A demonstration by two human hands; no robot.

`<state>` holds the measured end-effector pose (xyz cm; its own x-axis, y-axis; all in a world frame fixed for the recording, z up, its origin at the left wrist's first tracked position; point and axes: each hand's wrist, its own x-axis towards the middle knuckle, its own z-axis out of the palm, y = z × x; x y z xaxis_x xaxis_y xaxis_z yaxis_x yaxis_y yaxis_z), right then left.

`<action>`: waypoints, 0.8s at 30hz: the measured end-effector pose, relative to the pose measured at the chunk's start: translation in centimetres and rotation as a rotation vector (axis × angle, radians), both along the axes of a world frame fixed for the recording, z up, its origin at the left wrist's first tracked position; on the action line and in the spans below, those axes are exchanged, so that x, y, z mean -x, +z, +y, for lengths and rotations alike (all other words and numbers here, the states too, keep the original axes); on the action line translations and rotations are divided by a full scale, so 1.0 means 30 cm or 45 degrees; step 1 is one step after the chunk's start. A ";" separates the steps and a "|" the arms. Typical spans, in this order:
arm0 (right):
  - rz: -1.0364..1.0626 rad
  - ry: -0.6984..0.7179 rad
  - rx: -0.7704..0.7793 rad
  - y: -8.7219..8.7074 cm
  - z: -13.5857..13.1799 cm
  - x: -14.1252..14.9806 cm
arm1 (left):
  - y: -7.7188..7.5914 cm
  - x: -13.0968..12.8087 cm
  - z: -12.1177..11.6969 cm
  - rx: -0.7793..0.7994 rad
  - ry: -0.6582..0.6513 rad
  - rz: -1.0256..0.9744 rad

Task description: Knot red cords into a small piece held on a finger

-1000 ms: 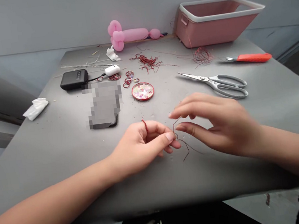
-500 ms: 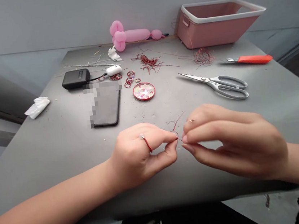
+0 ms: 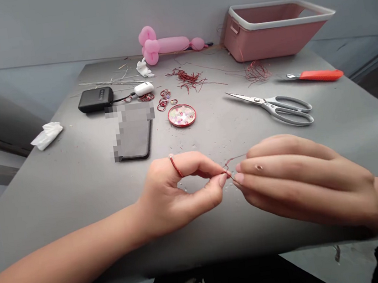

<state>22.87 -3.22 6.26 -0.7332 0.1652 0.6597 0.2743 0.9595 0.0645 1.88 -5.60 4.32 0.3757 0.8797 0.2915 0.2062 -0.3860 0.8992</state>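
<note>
A thin dark-red cord [image 3: 227, 168] runs between my two hands above the grey table. My left hand [image 3: 181, 193] pinches it between thumb and forefinger, and a red cord ring [image 3: 176, 166] circles one of its fingers. Close by on the other side, my right hand [image 3: 303, 178] has its fingertips pressed together on a strand of the same cord. One loose end passes behind the right fingers. Beyond the hands stands a round red-rimmed dish [image 3: 181, 115] of small beads. Several red cord rings [image 3: 163, 103] lie just behind it.
Scissors [image 3: 270, 106] and an orange-handled cutter [image 3: 320, 75] lie to the right. A phone [image 3: 135, 134], a black power bank [image 3: 96, 100] and a white earphone case [image 3: 144, 89] are left. Cord scraps [image 3: 188, 77], a pink balloon [image 3: 170, 45] and a pink bin [image 3: 266, 40] sit at the back.
My left hand has turned so its thumb shows more. My right hand's fingers have closed together and moved slightly right and down, drawing the cord's loose end toward them.
</note>
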 end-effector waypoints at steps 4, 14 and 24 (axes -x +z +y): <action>0.166 -0.064 0.314 -0.031 -0.002 0.022 | -0.018 0.009 0.028 -0.613 0.080 0.173; 0.249 -0.112 0.550 -0.057 0.010 0.027 | -0.047 0.020 0.042 -0.870 0.144 0.295; 0.090 -0.053 0.510 -0.050 0.032 0.019 | -0.059 0.020 0.017 -0.883 0.186 0.491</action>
<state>22.29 -2.26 4.76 -0.6759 0.4475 0.5856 0.3035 0.8931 -0.3322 1.29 -5.09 2.54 0.4564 0.5938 0.6626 0.5445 -0.7754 0.3198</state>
